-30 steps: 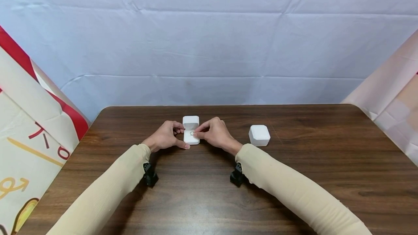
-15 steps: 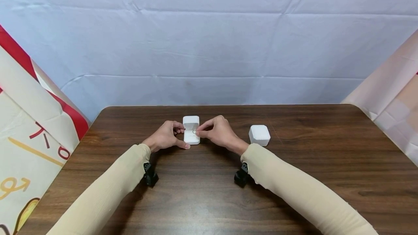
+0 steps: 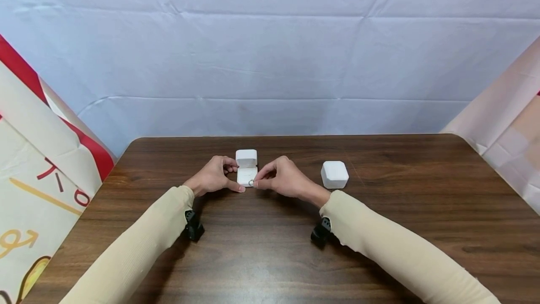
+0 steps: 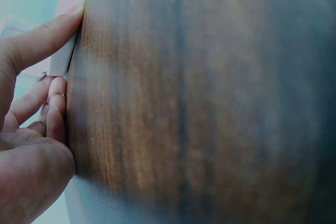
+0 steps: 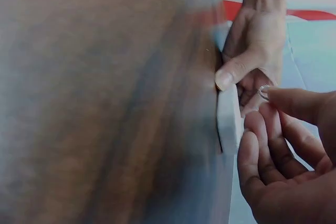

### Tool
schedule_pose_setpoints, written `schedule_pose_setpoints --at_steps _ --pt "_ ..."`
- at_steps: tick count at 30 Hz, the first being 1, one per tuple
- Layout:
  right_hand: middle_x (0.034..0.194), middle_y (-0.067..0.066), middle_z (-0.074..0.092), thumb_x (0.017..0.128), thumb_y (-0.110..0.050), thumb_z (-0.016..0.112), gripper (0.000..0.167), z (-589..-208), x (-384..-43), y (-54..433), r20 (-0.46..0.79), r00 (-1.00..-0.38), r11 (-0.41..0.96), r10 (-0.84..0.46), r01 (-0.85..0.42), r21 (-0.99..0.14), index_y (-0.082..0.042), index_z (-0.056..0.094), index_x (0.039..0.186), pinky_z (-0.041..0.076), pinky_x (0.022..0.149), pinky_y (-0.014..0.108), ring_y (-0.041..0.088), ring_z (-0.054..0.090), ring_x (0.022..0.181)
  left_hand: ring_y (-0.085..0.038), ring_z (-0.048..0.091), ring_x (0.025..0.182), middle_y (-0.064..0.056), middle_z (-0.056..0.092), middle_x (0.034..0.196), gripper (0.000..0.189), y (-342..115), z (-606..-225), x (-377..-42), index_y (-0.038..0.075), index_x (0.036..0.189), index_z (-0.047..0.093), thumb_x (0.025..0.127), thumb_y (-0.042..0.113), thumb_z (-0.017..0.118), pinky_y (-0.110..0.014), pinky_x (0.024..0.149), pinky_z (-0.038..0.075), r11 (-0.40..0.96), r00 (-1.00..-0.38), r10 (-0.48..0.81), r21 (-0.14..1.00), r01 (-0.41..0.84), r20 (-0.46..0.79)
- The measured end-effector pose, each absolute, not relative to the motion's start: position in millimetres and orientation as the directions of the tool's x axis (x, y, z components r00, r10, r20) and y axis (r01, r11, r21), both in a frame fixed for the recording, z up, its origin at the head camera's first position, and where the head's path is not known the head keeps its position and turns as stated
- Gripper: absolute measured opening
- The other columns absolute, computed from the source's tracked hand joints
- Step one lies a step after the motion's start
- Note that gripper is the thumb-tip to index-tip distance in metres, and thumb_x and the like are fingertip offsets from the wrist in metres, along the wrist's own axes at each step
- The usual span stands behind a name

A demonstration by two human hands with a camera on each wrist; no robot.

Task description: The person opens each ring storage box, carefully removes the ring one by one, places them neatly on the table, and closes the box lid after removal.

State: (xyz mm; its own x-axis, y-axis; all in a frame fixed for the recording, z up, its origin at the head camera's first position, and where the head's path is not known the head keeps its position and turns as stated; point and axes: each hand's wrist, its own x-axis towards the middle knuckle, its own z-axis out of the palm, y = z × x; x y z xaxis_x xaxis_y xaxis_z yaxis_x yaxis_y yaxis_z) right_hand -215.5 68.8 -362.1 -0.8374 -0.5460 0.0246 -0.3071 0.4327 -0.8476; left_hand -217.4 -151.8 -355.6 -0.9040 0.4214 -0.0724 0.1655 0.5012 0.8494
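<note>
A white ring box (image 3: 247, 177) stands on the table with its lid raised at the back. My left hand (image 3: 214, 175) steadies it from the left, its thumb on the front corner and its fingers bent against the side. In the left wrist view, the thumb and fingertips meet the box (image 4: 64, 56). My right hand (image 3: 285, 178) pinches a small ring (image 5: 263, 92) between thumb and finger. From the head view, that ring appears over the front part of the box; the right wrist view has it just above the box (image 5: 229, 116).
A second white box (image 3: 335, 174), closed, stands to the right of the right hand on the dark wooden table (image 3: 261, 257). A pale cloth (image 3: 270, 60) hangs behind the table's far edge. A patterned cloth (image 3: 42, 191) hangs at the left.
My right hand has drawn the ring from the middle of the open box toward its front edge, the forearm sliding right and nearer. The left hand and both boxes have stayed put.
</note>
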Motion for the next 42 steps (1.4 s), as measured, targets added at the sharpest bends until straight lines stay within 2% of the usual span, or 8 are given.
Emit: schedule_pose_setpoints --at_steps 3,7,12,18,25,31,42 --pt "0.072 -0.003 0.067 0.081 -0.017 0.072 0.004 -363.3 -209.7 68.9 0.014 -0.787 0.422 -0.617 -0.345 -0.838 -0.013 0.073 0.08 0.047 0.053 0.03 0.021 0.06 0.062 -0.037 0.043 0.084 -0.025 0.05 0.092 0.041 -151.3 -353.7 -215.3 -0.009 0.098 0.057 0.066 0.002 0.082 -0.033 0.069 0.035 0.503 -0.905 0.419 0.848 0.168 -0.069" --pt "0.07 -0.005 0.066 0.082 -0.012 0.07 0.004 -364.2 -202.0 68.9 0.017 -0.727 0.409 -0.686 -0.405 -0.818 -0.012 0.073 0.08 0.047 0.054 0.028 0.016 0.059 0.058 -0.036 0.044 0.085 -0.024 0.051 0.094 0.043 -151.9 -355.0 -216.2 -0.009 0.1 0.057 0.066 0.002 0.082 -0.033 0.07 0.036 0.506 -0.91 0.407 0.847 0.159 -0.072" --pt "0.069 -0.004 0.066 0.083 -0.011 0.07 0.005 -363.2 -193.6 67.5 0.002 -0.688 0.414 -0.726 -0.439 -0.797 -0.012 0.073 0.08 0.046 0.052 0.025 0.01 0.055 0.051 -0.036 0.044 0.087 -0.024 0.051 0.097 0.044 -152.0 -354.6 -216.6 -0.009 0.102 0.056 0.067 0.002 0.081 -0.034 0.072 0.037 0.504 -0.913 0.401 0.851 0.148 -0.079" --pt "0.065 -0.006 0.065 0.082 -0.013 0.07 0.006 -364.9 -187.3 62.8 0.003 -0.678 0.437 -0.735 -0.477 -0.763 -0.014 0.072 0.077 0.045 0.052 0.023 0.005 0.053 0.051 -0.037 0.043 0.086 -0.026 0.05 0.095 0.044 -151.1 -353.5 -216.0 -0.009 0.1 0.057 0.066 0.003 0.082 -0.034 0.071 0.035 0.501 -0.911 0.405 0.853 0.146 -0.083" --pt "0.063 -0.013 0.062 0.082 -0.014 0.069 0.008 -365.8 -183.8 57.3 0.026 -0.661 0.453 -0.75 -0.542 -0.708 -0.016 0.072 0.075 0.045 0.056 0.021 0.002 0.052 0.053 -0.036 0.043 0.083 -0.022 0.05 0.091 0.041 -152.2 -356.2 -216.7 -0.008 0.098 0.057 0.067 0.003 0.082 -0.033 0.068 0.035 0.506 -0.907 0.415 0.845 0.173 -0.063" --pt "0.059 -0.014 0.06 0.082 -0.016 0.07 0.01 -366.3 -182.3 53.3 0.023 -0.676 0.488 -0.736 -0.554 -0.674 -0.018 0.072 0.072 0.044 0.055 0.021 0.002 0.052 0.052 -0.038 0.043 0.085 -0.025 0.051 0.095 0.042 -151.5 -355.9 -216.9 -0.008 0.1 0.058 0.067 0.004 0.082 -0.035 0.07 0.035 0.509 -0.908 0.409 0.847 0.15 -0.085" --pt "0.057 -0.015 0.059 0.082 -0.019 0.07 0.011 -368.9 -183.6 49.8 0.005 -0.695 0.529 -0.719 -0.553 -0.644 -0.021 0.071 0.071 0.043 0.053 0.021 0.002 0.052 0.051 -0.024 0.044 0.078 -0.013 0.053 0.088 0.044 -159.8 -388.6 -239.3 0.003 0.094 0.062 0.061 0.015 0.087 -0.032 0.066 0.037 0.517 -0.915 0.397 0.841 0.157 -0.073"
